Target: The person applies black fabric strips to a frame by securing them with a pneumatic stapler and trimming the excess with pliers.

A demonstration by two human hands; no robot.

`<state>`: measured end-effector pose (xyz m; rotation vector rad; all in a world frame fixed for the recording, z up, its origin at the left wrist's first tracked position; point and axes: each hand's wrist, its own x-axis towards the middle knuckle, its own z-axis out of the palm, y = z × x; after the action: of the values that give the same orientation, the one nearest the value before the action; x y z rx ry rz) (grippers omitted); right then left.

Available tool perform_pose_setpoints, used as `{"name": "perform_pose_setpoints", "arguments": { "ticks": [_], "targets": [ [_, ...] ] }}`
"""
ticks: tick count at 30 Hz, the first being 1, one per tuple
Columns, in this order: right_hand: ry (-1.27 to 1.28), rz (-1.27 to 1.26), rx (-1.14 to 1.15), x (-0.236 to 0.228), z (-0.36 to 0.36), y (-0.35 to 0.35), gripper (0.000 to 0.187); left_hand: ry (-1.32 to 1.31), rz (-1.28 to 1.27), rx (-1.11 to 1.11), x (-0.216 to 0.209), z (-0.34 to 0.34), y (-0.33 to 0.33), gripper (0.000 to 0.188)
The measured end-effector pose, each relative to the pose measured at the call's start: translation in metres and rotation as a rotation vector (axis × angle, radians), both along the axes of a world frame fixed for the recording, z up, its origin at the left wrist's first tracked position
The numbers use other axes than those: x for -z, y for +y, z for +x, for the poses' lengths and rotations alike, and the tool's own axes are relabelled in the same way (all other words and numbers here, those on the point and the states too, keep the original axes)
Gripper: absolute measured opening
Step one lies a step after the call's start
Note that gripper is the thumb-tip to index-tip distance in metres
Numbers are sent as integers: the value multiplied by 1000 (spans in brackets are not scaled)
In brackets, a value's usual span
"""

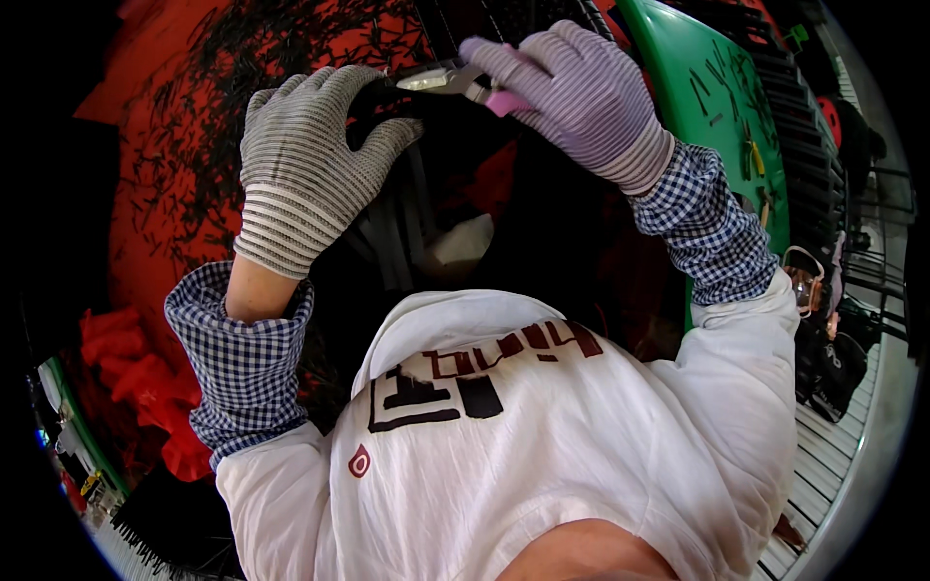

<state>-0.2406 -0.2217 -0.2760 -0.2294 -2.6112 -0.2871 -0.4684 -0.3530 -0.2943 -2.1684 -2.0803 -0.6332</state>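
Observation:
My left hand (305,160), in a grey-and-white striped glove, curls around a black piece (373,102) that blends into the dark background; its shape is hard to make out. Close beside it, my right hand (581,97), in a purple-and-white striped glove, is closed on a hand tool with pink handles (506,103) and a metal head (472,83). That head points left, toward the fingertips of my left hand. A small pale, shiny part (424,79) lies between the two hands; I cannot tell whether it belongs to the tool.
Many small black strips lie scattered over a red surface (145,232) on the left. To the right, a green board (693,97) carries a few black strips and a yellow-handled tool (754,155). Black slatted racks (809,145) stand beyond it. Crumpled red cloth (145,378) sits lower left.

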Motion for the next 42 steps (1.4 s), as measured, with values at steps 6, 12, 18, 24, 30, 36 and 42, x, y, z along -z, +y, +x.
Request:
{"name": "perform_pose_setpoints", "arguments": {
  "ticks": [6, 12, 18, 24, 30, 36, 42],
  "targets": [
    [361, -238, 535, 10, 95, 67, 55, -57, 76, 31, 16, -8, -4, 37],
    [-261, -75, 1503, 121, 297, 114, 63, -81, 85, -9, 9, 6, 0, 27],
    [158, -172, 801, 64, 205, 89, 33, -38, 223, -42, 10, 7, 0, 31],
    [281, -432, -52, 2, 8, 5, 40, -32, 194, -78, 9, 13, 7, 29],
    [215, -429, -330, 3, -58, -3, 26, 0, 237, -44, 3, 7, 4, 24],
    [445, -679, -275, -12, -65, -18, 5, 35, 293, -47, 10, 3, 2, 26],
    [471, -742, -244, -15, -72, -10, 7, 43, 258, -79, 9, 6, 0, 29]
  ]
}}
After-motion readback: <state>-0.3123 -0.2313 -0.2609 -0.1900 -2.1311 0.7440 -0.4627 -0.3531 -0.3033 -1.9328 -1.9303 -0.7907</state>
